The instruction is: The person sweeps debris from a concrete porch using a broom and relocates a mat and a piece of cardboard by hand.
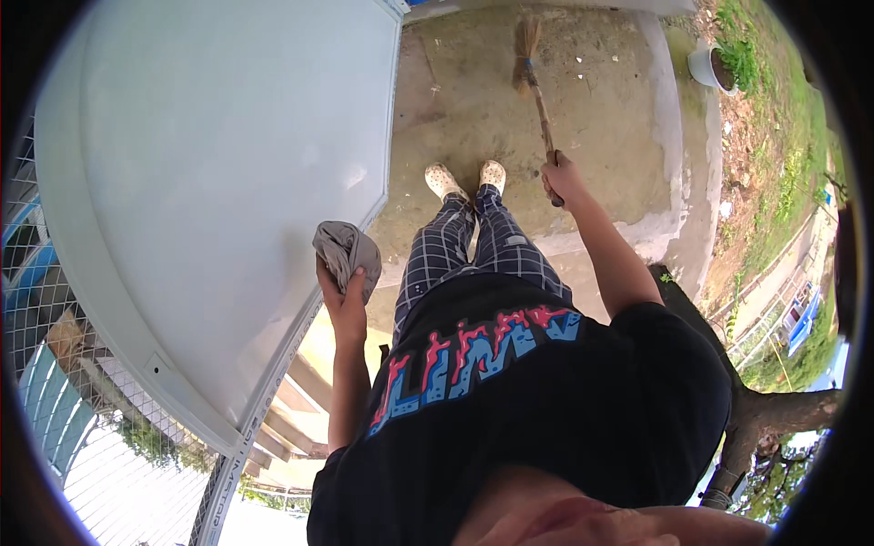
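Observation:
A broom (543, 109) is in my right hand (564, 179), whose fingers wrap round the end of its wooden handle. Its straw bristles (528, 38) rest on the concrete at the far side, bound with a blue band. My left hand (344, 296) grips a bunched grey cloth (342, 250), with the thumb across its near side. Whether this cloth is a rag or a soft cap cannot be made out. It is held close to the edge of a large white panel (237, 164).
Stained concrete floor (455, 100) lies around my light-coloured clogs (443, 180), with small white scraps on it. At the far right, a white pot (708, 68) with a green plant stands near the grass. A tree trunk (751, 414) is at the right, and wire fencing (23, 191) at the left.

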A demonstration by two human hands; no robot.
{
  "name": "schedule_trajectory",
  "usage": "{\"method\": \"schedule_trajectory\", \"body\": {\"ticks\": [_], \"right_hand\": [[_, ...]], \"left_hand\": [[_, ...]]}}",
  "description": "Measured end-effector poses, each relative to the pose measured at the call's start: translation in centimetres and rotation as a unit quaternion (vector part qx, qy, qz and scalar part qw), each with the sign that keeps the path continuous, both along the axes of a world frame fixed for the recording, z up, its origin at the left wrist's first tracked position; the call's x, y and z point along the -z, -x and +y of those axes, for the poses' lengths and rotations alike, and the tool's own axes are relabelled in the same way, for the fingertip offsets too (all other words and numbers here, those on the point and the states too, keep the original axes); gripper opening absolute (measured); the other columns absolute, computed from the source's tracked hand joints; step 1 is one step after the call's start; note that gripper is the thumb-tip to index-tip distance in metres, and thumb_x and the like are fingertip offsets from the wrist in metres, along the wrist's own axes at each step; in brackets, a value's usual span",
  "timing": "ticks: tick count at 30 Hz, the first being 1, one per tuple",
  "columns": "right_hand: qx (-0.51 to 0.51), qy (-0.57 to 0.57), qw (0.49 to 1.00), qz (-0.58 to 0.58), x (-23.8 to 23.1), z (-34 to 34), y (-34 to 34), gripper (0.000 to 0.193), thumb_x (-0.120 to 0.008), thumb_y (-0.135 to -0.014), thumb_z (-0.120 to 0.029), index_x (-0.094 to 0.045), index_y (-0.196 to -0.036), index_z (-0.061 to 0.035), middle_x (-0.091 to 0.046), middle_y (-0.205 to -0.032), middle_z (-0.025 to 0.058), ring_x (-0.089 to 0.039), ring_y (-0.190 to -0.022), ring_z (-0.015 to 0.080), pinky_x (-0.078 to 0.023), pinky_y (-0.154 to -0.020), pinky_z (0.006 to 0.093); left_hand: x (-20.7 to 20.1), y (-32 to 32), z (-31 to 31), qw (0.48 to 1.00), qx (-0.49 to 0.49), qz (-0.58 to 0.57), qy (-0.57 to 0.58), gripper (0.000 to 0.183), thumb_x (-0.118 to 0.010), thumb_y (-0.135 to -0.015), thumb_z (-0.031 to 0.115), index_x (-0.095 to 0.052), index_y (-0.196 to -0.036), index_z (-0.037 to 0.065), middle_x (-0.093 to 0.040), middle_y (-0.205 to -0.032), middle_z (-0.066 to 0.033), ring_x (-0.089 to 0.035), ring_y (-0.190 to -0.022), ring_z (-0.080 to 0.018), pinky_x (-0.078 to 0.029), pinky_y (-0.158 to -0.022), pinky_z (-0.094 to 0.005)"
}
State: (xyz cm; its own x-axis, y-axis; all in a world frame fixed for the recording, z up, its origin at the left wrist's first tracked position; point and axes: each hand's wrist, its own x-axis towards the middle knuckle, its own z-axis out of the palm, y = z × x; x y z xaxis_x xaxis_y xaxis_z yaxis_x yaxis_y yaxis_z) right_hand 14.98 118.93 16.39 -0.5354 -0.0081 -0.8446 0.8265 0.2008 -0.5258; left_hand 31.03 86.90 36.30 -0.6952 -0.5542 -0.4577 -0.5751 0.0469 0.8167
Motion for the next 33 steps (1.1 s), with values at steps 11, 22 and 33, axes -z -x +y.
{"method": "schedule_trajectory", "body": {"ticks": [11, 22, 33], "right_hand": [[-0.367, 0.099, 0.907, -0.181, 9.4, -17.8, 4.7, 0.007, -0.053, -0.067, -0.005, -0.054, -0.061, 0.0000, -0.047, -0.049, 0.0051, -0.042, -0.039, 0.0094, -0.032, -0.037, 0.0250], [0.078, 0.267, 0.928, -0.249, 16.6, -12.8, 18.7, 0.014, -0.048, -0.078, -0.009, -0.044, -0.065, -0.0049, -0.044, -0.052, 0.0021, -0.042, -0.040, 0.0094, -0.032, -0.034, 0.0198], [-0.071, 0.191, 0.968, -0.149, 3.4, -13.2, 15.6, 0.013, -0.046, -0.077, -0.006, -0.042, -0.065, -0.0008, -0.045, -0.051, 0.0089, -0.042, -0.036, 0.0152, -0.033, -0.033, 0.0300]], "left_hand": [[1.9, 4.7, -1.5, 0.999, 0.037, 0.012, 0.020, 0.065, -0.052, -0.074, 0.005, -0.017, -0.128, -0.002, -0.030, -0.127, -0.0163, -0.031, -0.116, -0.0236, -0.024, -0.096, -0.0318], [4.4, 5.9, 2.5, 0.997, -0.015, -0.070, -0.002, 0.067, -0.051, -0.073, 0.002, -0.015, -0.130, 0.000, -0.031, -0.126, -0.0166, -0.031, -0.117, -0.0246, -0.026, -0.096, -0.0327], [3.3, 10.8, 5.3, 0.999, -0.050, 0.004, 0.005, 0.067, -0.052, -0.073, 0.004, -0.016, -0.130, -0.001, -0.029, -0.128, -0.0152, -0.030, -0.117, -0.0234, -0.024, -0.096, -0.0323]]}}
